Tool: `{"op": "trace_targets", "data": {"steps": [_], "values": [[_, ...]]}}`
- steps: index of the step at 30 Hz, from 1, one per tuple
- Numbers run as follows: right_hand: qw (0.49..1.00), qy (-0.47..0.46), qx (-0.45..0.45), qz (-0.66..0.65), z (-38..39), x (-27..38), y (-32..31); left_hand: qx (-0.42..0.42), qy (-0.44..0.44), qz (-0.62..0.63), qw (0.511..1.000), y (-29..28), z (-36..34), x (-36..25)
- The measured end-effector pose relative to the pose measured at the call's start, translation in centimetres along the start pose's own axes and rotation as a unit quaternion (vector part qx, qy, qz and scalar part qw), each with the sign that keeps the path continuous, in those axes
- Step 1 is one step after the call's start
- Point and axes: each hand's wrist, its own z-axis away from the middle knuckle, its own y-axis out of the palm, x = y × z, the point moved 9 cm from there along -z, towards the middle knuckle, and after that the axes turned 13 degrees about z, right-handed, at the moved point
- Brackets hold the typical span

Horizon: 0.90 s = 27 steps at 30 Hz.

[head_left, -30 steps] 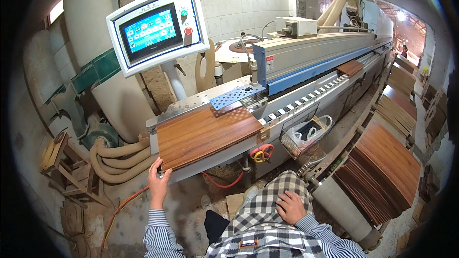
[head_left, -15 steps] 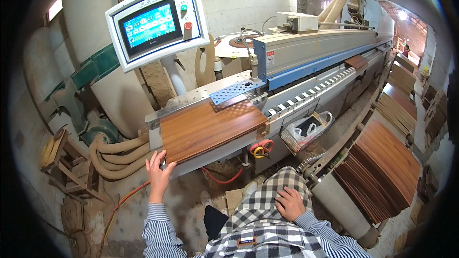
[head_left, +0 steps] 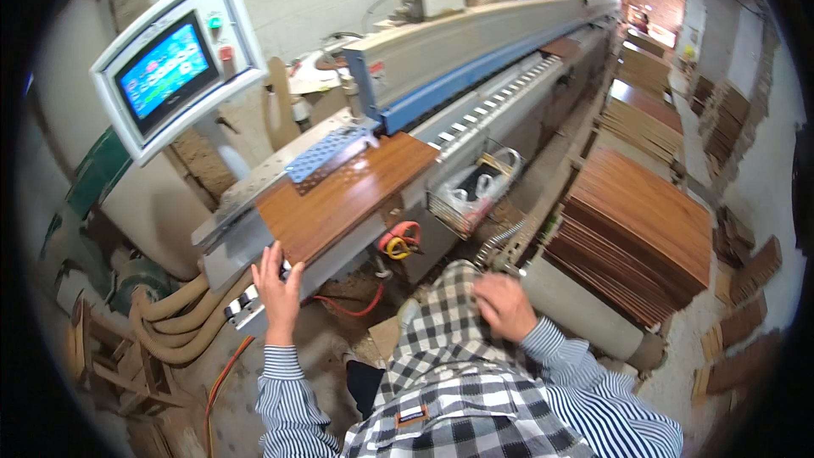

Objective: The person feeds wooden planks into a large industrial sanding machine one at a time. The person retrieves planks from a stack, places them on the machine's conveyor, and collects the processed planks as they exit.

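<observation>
My left hand [head_left: 277,287] is at the near left end of a wood-grain board [head_left: 332,203], fingers apart, their tips touching its end. The board lies on the feed table of a long machine, at the end of a blue perforated plate [head_left: 326,153] and beside a segmented track [head_left: 479,110]. My right hand [head_left: 502,305] rests on my checked apron [head_left: 432,322], fingers loosely bent and apart, holding nothing visible. A control panel [head_left: 180,61] with a lit screen stands at the upper left.
A stack of boards [head_left: 636,229] lies on a roller rack at the right, more stacks [head_left: 640,114] behind it. A wire basket [head_left: 475,187] with a bag and red scissors [head_left: 404,237] hang on the machine. Hoses [head_left: 174,326] and a wooden stool [head_left: 114,356] are at left. A person is far off.
The board has slid along the feed table toward the track, my left hand moving with it. My view has swung rightward; my right hand stays on the apron.
</observation>
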Motion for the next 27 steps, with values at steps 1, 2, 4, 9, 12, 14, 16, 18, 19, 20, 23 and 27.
{"op": "trace_targets", "data": {"steps": [1, 2, 4, 9, 12, 14, 16, 18, 19, 20, 23, 27], "values": [[0.998, -0.015, -0.023, 0.060, -1.6, -0.4, -2.4, 0.011, 0.020, -0.005, 1.000, 0.6, 0.1, 0.7], [0.991, -0.006, -0.061, 0.119, -2.9, -1.6, -4.7, 0.018, 0.034, -0.041, 0.998, 1.4, 0.2, 0.4], [0.963, 0.019, -0.108, 0.245, -5.5, -3.9, -9.5, 0.003, 0.093, -0.149, 0.985, 1.9, 0.7, -0.6], [0.907, 0.067, -0.016, 0.415, -7.9, -11.7, -12.5, -0.006, 0.105, -0.184, 0.977, 2.1, 1.1, -0.4], [0.916, 0.073, 0.011, 0.394, -6.8, -12.8, -12.5, -0.009, 0.112, -0.173, 0.979, 2.1, 1.2, -0.8], [0.923, 0.070, -0.014, 0.379, -5.6, -12.0, -13.0, -0.010, 0.112, -0.169, 0.979, 2.1, 1.3, -0.8], [0.917, 0.061, -0.048, 0.390, -4.4, -9.2, -14.3, -0.010, 0.112, -0.166, 0.980, 2.3, 1.2, -0.9], [0.923, 0.043, -0.104, 0.367, -2.6, -6.2, -15.6, -0.012, 0.115, -0.169, 0.979, 2.4, 1.2, -1.0], [0.926, 0.033, -0.131, 0.352, -1.6, -5.0, -15.9, -0.012, 0.114, -0.173, 0.978, 2.3, 1.2, -1.0], [0.931, 0.057, -0.143, 0.330, -0.2, -4.5, -16.1, -0.013, 0.115, -0.174, 0.978, 2.2, 1.2, -1.0], [0.928, 0.281, -0.199, 0.144, 5.7, -10.5, -16.9, -0.016, 0.114, -0.167, 0.979, 2.1, 1.3, -1.1], [0.621, 0.600, -0.344, -0.369, 14.3, -20.0, -15.4, -0.021, 0.108, -0.159, 0.981, 1.8, 1.3, -1.1]]}}
